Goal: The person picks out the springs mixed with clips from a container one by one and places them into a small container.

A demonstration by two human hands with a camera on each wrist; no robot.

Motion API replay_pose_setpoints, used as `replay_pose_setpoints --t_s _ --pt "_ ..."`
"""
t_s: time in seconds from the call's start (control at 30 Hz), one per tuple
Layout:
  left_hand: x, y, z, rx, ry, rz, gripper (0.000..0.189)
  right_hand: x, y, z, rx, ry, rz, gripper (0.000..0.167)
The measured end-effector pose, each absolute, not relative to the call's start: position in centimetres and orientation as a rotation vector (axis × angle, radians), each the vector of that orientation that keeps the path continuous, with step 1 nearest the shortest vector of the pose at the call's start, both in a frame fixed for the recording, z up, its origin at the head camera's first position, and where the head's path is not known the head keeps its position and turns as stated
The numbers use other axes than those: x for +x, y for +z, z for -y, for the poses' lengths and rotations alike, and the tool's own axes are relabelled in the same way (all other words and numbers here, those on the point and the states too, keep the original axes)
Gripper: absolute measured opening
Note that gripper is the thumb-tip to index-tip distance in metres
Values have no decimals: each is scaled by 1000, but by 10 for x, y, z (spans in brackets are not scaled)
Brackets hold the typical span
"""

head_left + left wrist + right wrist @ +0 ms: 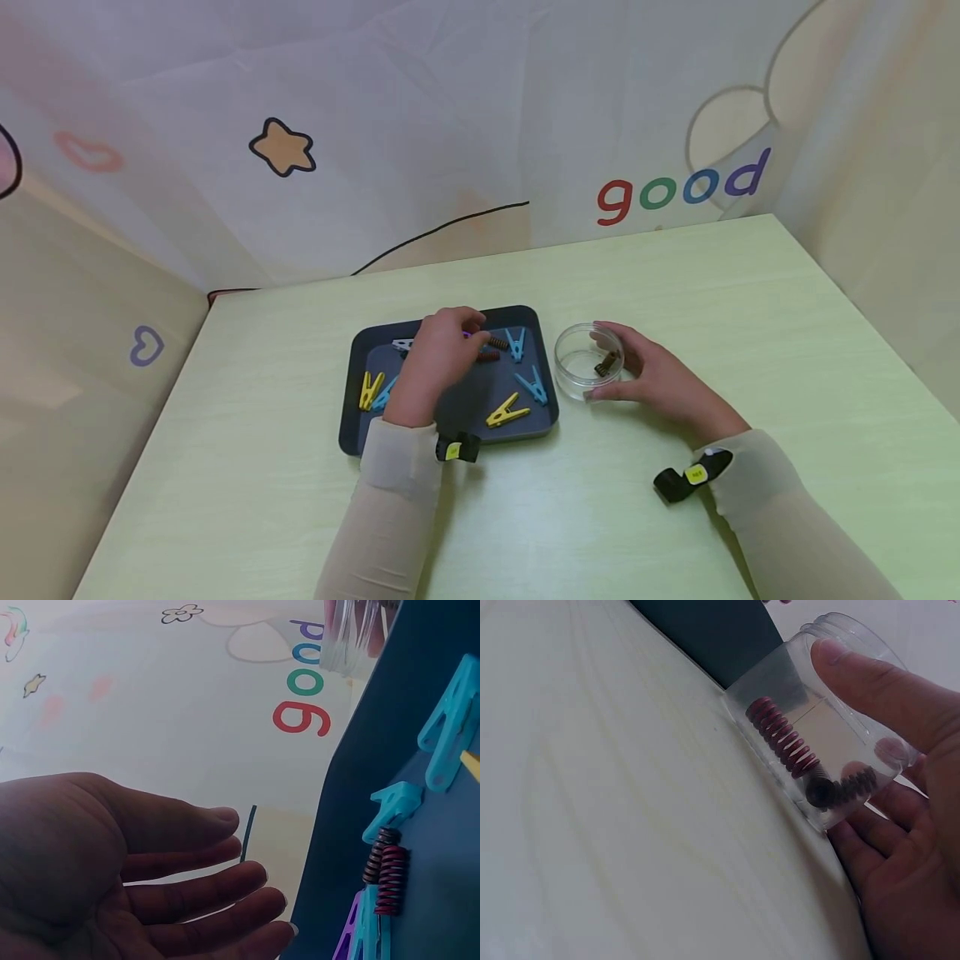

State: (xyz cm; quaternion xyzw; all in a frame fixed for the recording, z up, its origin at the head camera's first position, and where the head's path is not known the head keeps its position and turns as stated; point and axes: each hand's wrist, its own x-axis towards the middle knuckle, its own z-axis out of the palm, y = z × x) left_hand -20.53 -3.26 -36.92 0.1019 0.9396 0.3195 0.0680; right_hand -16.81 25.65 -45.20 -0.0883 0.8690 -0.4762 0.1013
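Observation:
My left hand [442,354] hovers over the dark tray [546,392], its thumb and fingers apart with nothing between them. Close by in the tray lie a dark brown spring [498,342] and a red spring [391,879], side by side in the left wrist view. My right hand [660,375] grips a clear round jar [776,679], thumb on one side and fingers on the other. Inside the jar are a red spring [781,736] and dark springs [855,784]. The jar stands beside the tray's right edge, with its mouth uncovered.
Blue clothespins [532,386] and yellow clothespins [507,412] lie scattered in the tray. A pale grey clothespin [402,344] and a purple one [347,930] are partly hidden. The pale wooden table [247,467] meets a printed cloth backdrop [450,125].

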Motion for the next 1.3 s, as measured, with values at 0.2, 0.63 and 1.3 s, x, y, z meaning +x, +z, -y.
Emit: replay_pose_setpoints --t_s 0.2,0.63,1.3 --pt "-206 -371 34 306 965 -2833 34 -168 -452 -257 -264 -1411 -2569 96" --pt "-212 -376 40 310 956 -2834 34 -171 -454 -257 -264 -1388 -2583 96" --pt "-220 -391 45 221 888 -2866 34 -171 -460 -257 -289 -1396 -2593 96"
